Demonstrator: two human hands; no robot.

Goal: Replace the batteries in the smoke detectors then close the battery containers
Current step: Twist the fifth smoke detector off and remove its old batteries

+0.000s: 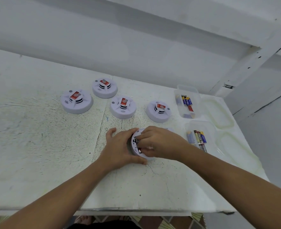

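A white round smoke detector (135,152) lies upside down on the table, its battery bay showing. My left hand (120,148) grips its left rim. My right hand (159,142) covers the bay, fingers pinched on a battery (137,140) seated in it. Several other detectors stand face up behind: one (77,101) at the left, one (104,88) farther back, one (123,107) in the middle, one (158,111) at the right. A clear box (200,128) to the right holds several batteries (200,139). A second clear box (179,94) behind it holds more batteries (186,100).
Two clear lids (219,113) (233,146) lie at the table's right edge. The white table (37,146) meets a white wall behind and ends at the front edge near my body. A small white piece (169,129) peeks out behind my right hand.
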